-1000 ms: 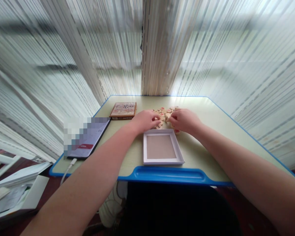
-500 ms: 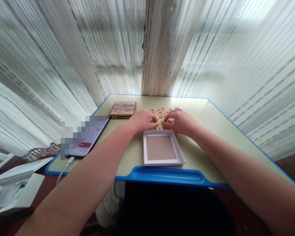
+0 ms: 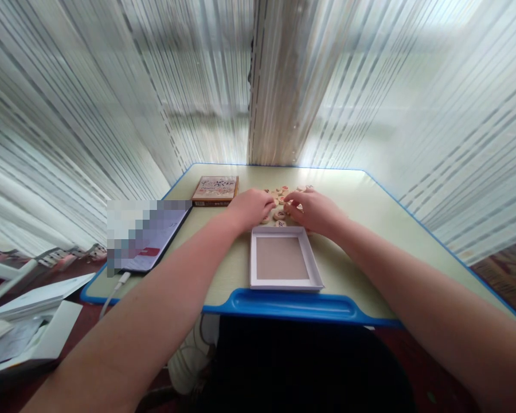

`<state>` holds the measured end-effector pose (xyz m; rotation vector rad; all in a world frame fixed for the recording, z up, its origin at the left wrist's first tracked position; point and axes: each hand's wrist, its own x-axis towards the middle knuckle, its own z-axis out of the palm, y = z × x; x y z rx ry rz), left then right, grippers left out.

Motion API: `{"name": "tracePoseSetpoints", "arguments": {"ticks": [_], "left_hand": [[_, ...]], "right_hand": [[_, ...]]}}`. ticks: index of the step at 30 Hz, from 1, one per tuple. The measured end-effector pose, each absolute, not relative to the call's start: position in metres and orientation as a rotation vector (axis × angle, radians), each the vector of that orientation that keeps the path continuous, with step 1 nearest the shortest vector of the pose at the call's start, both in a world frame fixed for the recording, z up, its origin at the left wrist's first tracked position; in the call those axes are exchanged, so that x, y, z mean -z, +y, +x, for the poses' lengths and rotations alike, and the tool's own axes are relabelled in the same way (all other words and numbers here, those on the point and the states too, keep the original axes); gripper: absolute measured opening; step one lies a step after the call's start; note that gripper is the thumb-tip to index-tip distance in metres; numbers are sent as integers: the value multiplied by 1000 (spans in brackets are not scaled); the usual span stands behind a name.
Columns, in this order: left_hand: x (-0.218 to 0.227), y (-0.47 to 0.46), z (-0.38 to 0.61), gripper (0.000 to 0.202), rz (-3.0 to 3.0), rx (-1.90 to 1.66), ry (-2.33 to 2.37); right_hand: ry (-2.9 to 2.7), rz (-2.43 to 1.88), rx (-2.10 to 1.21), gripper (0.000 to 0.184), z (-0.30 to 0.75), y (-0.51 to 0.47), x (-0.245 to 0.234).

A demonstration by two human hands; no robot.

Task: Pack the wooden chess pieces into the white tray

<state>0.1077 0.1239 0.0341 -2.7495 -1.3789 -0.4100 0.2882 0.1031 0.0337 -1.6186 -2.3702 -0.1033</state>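
Your left arm and your right arm are both bare, and they get thinner toward the wrists. Your fingers are bare too. Lower down, you wear plain, very dark clothes.

daylight through curtains | tabletop faintly glossy | curtains blurred | edges stretched

The left hand and right hand hide some round pieces, so you can't tell if they grip any. The pieces have writing too small to read. Blurry squares cover part of the tablet. The white box runs off the left side.
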Motion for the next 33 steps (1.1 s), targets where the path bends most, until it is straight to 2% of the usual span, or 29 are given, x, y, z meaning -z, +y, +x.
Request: {"name": "tracePoseSetpoints", "arguments": {"ticks": [4,7,12,17,24,27,33], "left_hand": [[-41,125,100,29,-2615,447,-1560],[-50,122,91,20,-2602,308,-1767],[-59,117,82,21,-2752,215,-1755],[-58,116,79,18,-2841,139,-1720],[-56,118,77,19,-2851,179,-1717],[-57,118,77,26,-2870,210,-1696],[-46,122,90,36,-2788,475,-1457]], "right_hand": [[-2326,-1604,89,32,291,109,-29],[-2259,-1562,85,29,295,113,-28],[-2248,-1508,84,23,300,117,-26],[-2249,-1559,90,25,302,120,-26],[-2252,-1607,38,17,303,123,-24],[-2220,-1633,13,16,301,123,-24],[-2175,-1675,-18,20,300,123,-24]]}}
